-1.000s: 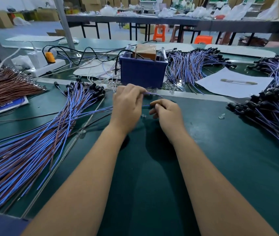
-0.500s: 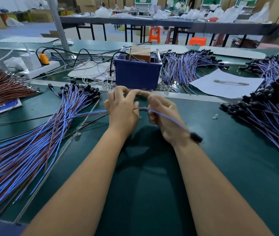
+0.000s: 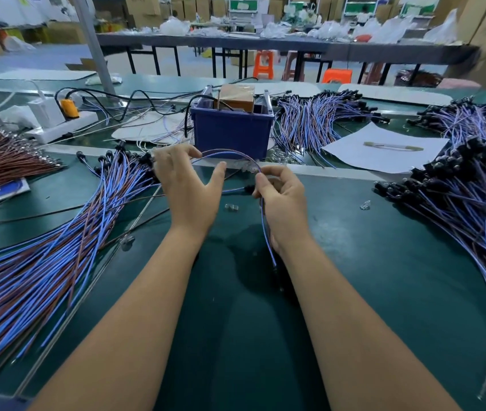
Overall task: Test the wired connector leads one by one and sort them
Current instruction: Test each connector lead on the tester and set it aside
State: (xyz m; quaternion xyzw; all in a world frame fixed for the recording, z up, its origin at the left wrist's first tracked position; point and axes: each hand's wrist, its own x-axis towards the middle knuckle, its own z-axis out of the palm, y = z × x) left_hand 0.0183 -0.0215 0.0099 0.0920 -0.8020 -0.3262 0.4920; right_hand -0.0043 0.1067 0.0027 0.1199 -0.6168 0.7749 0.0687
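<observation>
Two bare hands work over a dark green surface (image 3: 369, 292), sharing one blue-and-purple lead (image 3: 229, 152) that arches between them just in front of a blue bin (image 3: 231, 134). The left hand (image 3: 188, 191) is spread fairly wide, thumb out to the right and fingers lifted; its fingertips seem to touch the lead's far end, though whether they truly pinch it cannot be told. The right hand (image 3: 283, 200) pinches the lead between thumb and curled fingers near the top of the arch, and from that pinch the wire runs down past the wrist to a dark end just above the surface. A large fan of blue and brown leads (image 3: 43, 262) with black connector ends lies to the left, reaching up beside the left hand. Another heap of leads (image 3: 473, 203) with black connectors lies well to the right. A third bundle (image 3: 310, 126) sits behind and right of the bin, near a white sheet of paper (image 3: 384, 149) carrying a slim pen-like tool (image 3: 393, 146). A brown box (image 3: 237, 94) stands in the bin. A white power strip (image 3: 60, 127) with plugged cables lies at the back left, beside a pile of brown wires (image 3: 1, 161).
</observation>
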